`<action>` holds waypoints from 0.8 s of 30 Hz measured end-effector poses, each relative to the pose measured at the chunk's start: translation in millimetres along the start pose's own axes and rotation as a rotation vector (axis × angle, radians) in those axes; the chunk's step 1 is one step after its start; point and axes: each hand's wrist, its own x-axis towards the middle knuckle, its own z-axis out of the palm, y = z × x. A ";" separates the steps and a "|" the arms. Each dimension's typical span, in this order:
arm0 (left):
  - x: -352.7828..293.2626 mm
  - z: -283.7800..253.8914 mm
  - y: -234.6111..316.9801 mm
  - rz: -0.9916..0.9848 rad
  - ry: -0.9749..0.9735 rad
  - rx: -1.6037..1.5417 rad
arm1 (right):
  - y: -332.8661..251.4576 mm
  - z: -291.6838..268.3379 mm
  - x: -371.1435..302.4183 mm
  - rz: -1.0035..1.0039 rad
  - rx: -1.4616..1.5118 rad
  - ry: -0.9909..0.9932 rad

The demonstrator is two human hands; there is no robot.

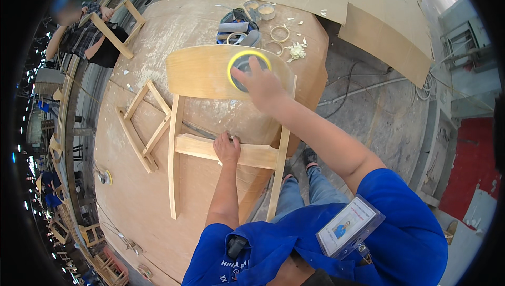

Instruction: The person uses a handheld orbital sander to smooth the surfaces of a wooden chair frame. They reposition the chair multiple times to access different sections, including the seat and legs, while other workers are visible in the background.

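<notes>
A pale wooden chair back frame lies across the worktable, with a broad curved backrest panel [197,73] at its far end. My right hand [265,88] is closed over a round orbital sander [244,64] with a yellow rim, which rests on the right part of that panel. Nearer to me, my left hand [227,148] has its fingers wrapped over the cross rail [258,154] between the two posts. The sander's underside is hidden. A second, smaller wooden frame [150,128] lies to the left of the chair back.
Beyond the panel sit a dark tool bag [234,27], tape rolls [280,34] and a pile of shavings [297,51]. Another sander [105,177] lies at the table's left edge. Cardboard sheets [386,38] stand at the far right. A person [87,36] handles a wooden frame at far left.
</notes>
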 end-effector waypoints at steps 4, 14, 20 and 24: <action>-0.2 0.5 -0.2 0.026 0.026 0.007 | 3.7 0.6 -4.8 -0.026 0.029 -0.082; -0.6 -3.2 4.0 0.005 0.018 -0.006 | 14.6 4.9 -15.1 -0.022 0.038 0.054; -0.7 -2.4 2.0 0.023 0.018 0.018 | 20.8 9.7 -12.5 0.050 0.035 0.105; 0.0 -2.1 3.2 0.021 0.023 0.016 | 21.6 10.9 -22.1 0.021 0.069 0.097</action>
